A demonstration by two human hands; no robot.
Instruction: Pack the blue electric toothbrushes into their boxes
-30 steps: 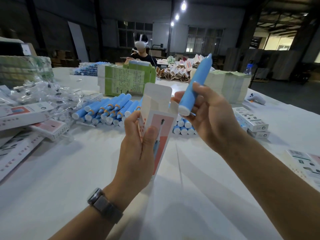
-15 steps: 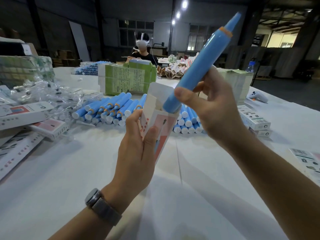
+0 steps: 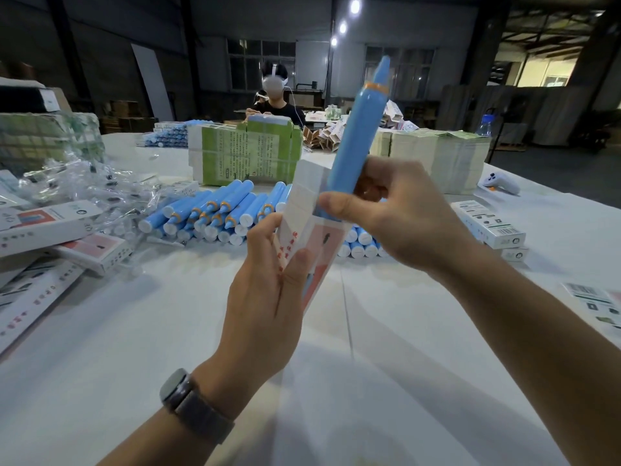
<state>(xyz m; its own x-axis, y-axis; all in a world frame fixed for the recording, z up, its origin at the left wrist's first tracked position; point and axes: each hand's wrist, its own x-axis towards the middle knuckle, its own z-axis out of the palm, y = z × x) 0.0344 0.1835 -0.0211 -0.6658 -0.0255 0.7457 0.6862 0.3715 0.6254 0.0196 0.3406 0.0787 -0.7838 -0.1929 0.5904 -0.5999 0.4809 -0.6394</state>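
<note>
Wide white-covered bench (image 3: 100, 348), spread beneath both hands. Beyond the fingers, green printed cardboard carton (image 3: 245, 156), its text too small to read, and pale stacks of flat printed sheets (image 3: 433, 159) further right. Just behind the fingers, heap of blue plastic toothbrush handles with orange rings (image 3: 215, 213), lying on the bench. Left of the fingers, crumpled clear plastic bags (image 3: 84, 186) and white-and-pink packed boxes (image 3: 47, 227), one marked "QE"; other writing illegible. Right of the fingers, white boxes with barcodes (image 3: 487, 227).

Held above the bench: slim white-and-pink cardboard box (image 3: 312, 243) with red characters down one side, unreadable, top flap raised. Left hand (image 3: 265, 317) gripping it, thumb across the front, fingers curled behind. Blue electric toothbrush with orange collar (image 3: 356, 129), upright and slightly tilted, lower end at the box's open mouth; how far inside, cannot tell. Right hand (image 3: 400, 216) pinching its lower body, thumb in front, fingers (image 3: 379, 173) wrapped behind.
</note>
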